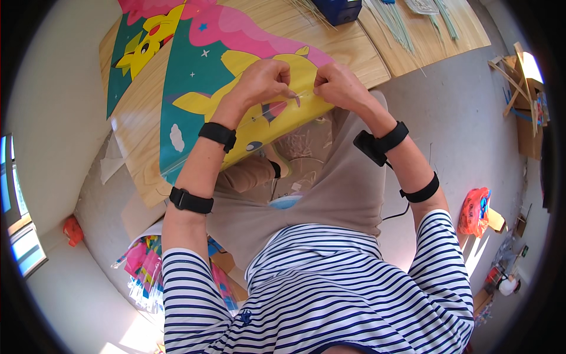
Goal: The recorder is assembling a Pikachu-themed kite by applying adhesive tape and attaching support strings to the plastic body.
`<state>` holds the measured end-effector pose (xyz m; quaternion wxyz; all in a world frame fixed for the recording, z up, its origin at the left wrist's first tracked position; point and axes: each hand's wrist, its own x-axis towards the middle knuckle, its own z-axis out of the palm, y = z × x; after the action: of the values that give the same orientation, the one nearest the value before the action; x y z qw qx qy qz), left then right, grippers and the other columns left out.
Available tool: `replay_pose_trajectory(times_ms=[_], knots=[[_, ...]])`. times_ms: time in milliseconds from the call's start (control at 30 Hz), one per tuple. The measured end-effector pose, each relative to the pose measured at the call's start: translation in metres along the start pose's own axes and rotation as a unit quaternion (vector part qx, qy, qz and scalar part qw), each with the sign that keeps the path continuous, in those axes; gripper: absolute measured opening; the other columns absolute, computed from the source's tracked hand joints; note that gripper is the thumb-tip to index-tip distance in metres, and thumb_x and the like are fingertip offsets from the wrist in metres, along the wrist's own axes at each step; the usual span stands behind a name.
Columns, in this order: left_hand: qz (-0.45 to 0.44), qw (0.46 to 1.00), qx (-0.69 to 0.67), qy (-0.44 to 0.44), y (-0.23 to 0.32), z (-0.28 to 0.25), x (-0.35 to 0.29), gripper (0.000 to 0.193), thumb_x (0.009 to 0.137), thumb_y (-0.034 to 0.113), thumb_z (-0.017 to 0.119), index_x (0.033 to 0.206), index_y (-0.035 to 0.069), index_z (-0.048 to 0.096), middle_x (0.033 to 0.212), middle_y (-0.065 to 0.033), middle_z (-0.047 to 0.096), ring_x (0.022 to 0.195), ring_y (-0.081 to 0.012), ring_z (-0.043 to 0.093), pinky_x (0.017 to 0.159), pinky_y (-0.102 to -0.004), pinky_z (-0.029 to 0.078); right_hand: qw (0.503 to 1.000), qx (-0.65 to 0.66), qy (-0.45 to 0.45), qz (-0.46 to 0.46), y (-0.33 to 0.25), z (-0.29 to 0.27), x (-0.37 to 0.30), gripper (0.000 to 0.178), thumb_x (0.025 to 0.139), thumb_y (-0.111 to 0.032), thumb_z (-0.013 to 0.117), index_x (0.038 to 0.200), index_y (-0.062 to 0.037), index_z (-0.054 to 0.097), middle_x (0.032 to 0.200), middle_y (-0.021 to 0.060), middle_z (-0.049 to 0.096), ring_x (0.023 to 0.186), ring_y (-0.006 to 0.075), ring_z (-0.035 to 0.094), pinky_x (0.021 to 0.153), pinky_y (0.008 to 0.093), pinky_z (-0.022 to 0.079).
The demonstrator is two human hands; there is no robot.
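Observation:
A kite sail (197, 127), printed in yellow, green and pink with a cartoon figure, lies over the table edge nearest me, its near side hanging toward my lap. My left hand (262, 82) is bent over the yellow part, fingers curled and thumb pointing right. What its fingertips hold is too small to make out. Close by on the right, my right hand (342, 85) is closed at the sail's edge, knuckles up; its fingertips hide whatever they grip. A thin clear strip crosses the sail diagonally toward my left hand.
Another printed sail (141, 56) lies at the far left of the wooden table (138, 141). A dark blue box (339, 9) and bundles of thin rods (394, 26) sit at the back. Colourful packets (144, 265) are low on the left; a red bag (474, 211) rests on the floor at right.

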<state>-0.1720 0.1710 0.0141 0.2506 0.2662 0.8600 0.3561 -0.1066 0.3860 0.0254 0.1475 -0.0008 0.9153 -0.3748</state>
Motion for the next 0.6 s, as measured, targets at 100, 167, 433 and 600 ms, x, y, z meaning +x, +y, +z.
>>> replay_pose_trajectory(times_ms=[100, 167, 433, 600], knots=[[0.001, 1.0, -0.008, 0.002, 0.004, -0.001, -0.002, 0.021, 0.072, 0.009, 0.08, 0.075, 0.0, 0.061, 0.066, -0.0026, 0.06, 0.063, -0.0107, 0.056, 0.059, -0.0295, 0.045, 1.0, 0.002, -0.002, 0.002, -0.001, -0.001, 0.0, 0.017, 0.073, -0.009, 0.061, 0.081, 0.0007, 0.073, 0.086, 0.0222, 0.072, 0.089, 0.0383, 0.07, 0.077, 0.0465, 0.054], [0.01, 1.0, 0.011, 0.023, 0.006, 0.002, -0.003, 0.021, 0.072, 0.009, 0.08, 0.076, 0.0, 0.062, 0.066, -0.0036, 0.06, 0.063, -0.0116, 0.057, 0.059, -0.0297, 0.046, 1.0, 0.005, -0.004, 0.003, -0.001, -0.002, 0.0, 0.017, 0.073, -0.009, 0.062, 0.081, 0.0008, 0.073, 0.086, 0.0221, 0.072, 0.088, 0.0383, 0.07, 0.077, 0.0463, 0.054], [0.04, 0.996, 0.059, 0.059, 0.016, 0.006, -0.002, 0.018, 0.072, 0.007, 0.077, 0.081, -0.001, 0.064, 0.07, -0.0107, 0.065, 0.065, -0.0188, 0.062, 0.063, -0.0336, 0.049, 1.0, 0.017, -0.012, 0.008, -0.002, -0.004, -0.001, 0.017, 0.073, -0.011, 0.063, 0.082, 0.0008, 0.073, 0.085, 0.0215, 0.072, 0.087, 0.0375, 0.07, 0.076, 0.0452, 0.054], [0.073, 0.994, 0.0, 0.081, 0.025, 0.008, -0.012, 0.008, 0.081, 0.001, 0.066, 0.088, -0.002, 0.065, 0.08, -0.0122, 0.068, 0.076, -0.0191, 0.066, 0.07, -0.0329, 0.052, 0.999, 0.038, -0.014, -0.015, 0.003, -0.002, 0.0, 0.015, 0.078, -0.007, 0.067, 0.085, 0.0061, 0.067, 0.072, 0.0135, 0.067, 0.064, 0.0206, 0.067, 0.059, 0.0357, 0.052]])
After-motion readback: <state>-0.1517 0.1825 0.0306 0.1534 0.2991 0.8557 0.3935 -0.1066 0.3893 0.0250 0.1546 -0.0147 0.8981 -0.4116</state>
